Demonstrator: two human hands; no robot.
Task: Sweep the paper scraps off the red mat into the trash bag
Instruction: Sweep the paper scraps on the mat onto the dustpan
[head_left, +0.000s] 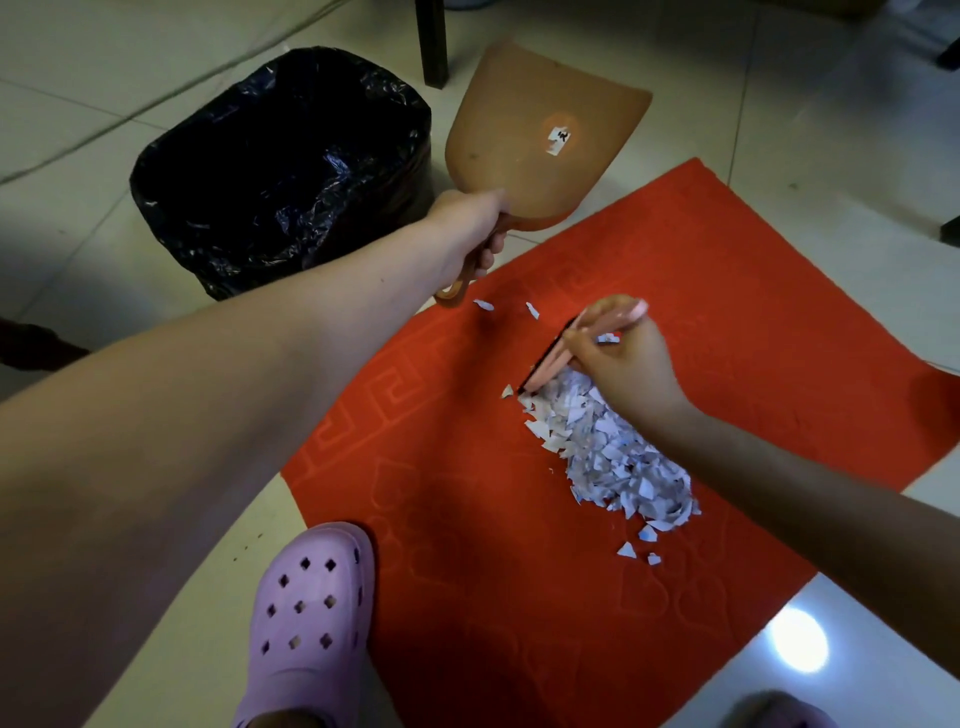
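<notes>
A red mat (519, 545) lies on the tiled floor with a heap of white paper scraps (608, 452) at its middle right. My left hand (467, 234) grips the handle of an orange-brown dustpan (540, 135), held in the air between the mat and the black trash bag (280, 166). One scrap sticks to the pan's surface. My right hand (623, 364) grips a small pink brush (561, 358) at the far end of the heap. A few loose scraps (483, 305) lie on the mat below the dustpan's handle.
My foot in a lilac clog (311, 613) stands on the floor at the mat's near left edge. A dark furniture leg (432, 41) rises behind the dustpan. Pale floor tiles surround the mat, with a bright light glare at the lower right.
</notes>
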